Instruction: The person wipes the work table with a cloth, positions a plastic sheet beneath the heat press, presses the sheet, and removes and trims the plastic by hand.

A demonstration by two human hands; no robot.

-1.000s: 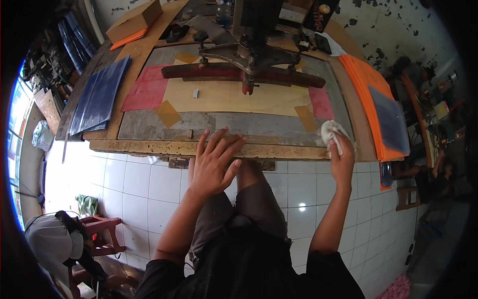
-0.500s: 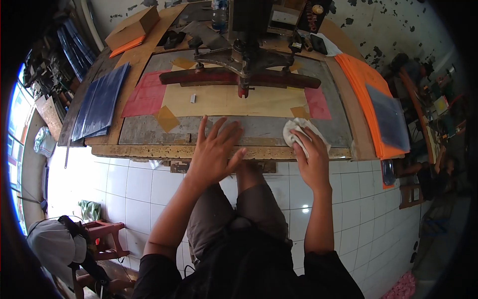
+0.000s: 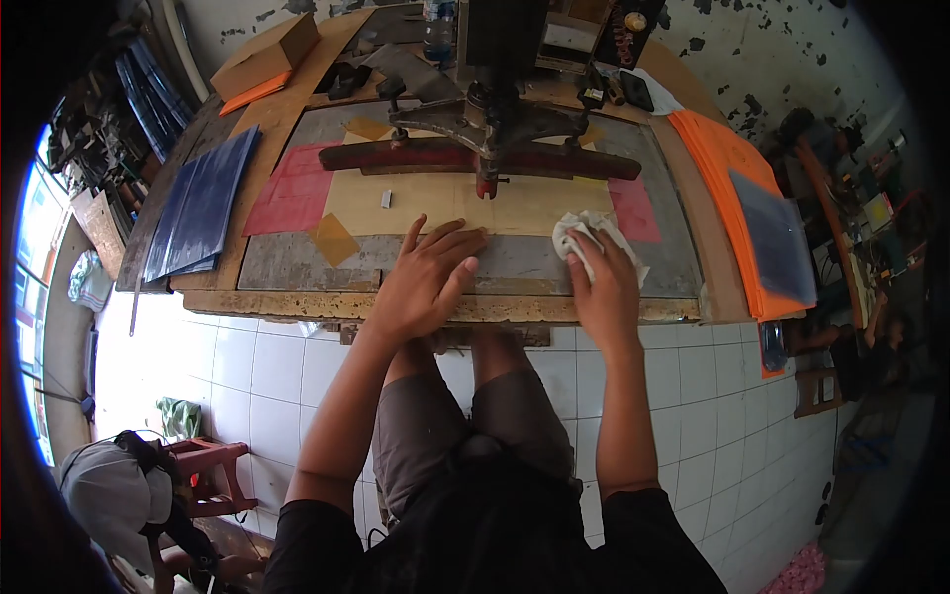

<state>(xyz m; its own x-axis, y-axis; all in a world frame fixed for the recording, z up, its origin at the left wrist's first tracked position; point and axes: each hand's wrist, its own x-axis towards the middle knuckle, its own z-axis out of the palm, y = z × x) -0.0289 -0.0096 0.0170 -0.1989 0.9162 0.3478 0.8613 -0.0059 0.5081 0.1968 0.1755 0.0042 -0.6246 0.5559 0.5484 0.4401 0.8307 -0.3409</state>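
Observation:
My right hand (image 3: 606, 292) is closed on a crumpled white cloth (image 3: 625, 255), pressing it onto the grey plate (image 3: 520, 259) at the right part of the pale yellow sheet's near edge. My left hand (image 3: 421, 292) lies open, its fingertips stretched over the near edge of that yellow sheet (image 3: 435, 203). Pink sheets (image 3: 287, 193) lie at the sheet's two ends, and amber tape (image 3: 334, 241) crosses its near left corner. A small white piece (image 3: 386, 200) rests on the yellow sheet. Above it hangs a dark red press bar (image 3: 396, 156) on a metal bracket.
Dark blue clear plastic sheets (image 3: 203, 203) lie left of the plate. Orange sheets (image 3: 727, 198) with another plastic sheet (image 3: 775, 238) are stacked at right. A cardboard box (image 3: 265, 54) and water bottle (image 3: 438, 35) stand behind. A person in a cap (image 3: 114, 495) is at lower left.
My right hand has moved the cloth slightly left and away from me, to the yellow sheet's edge. My left hand has shifted slightly forward, its fingers now on the yellow sheet.

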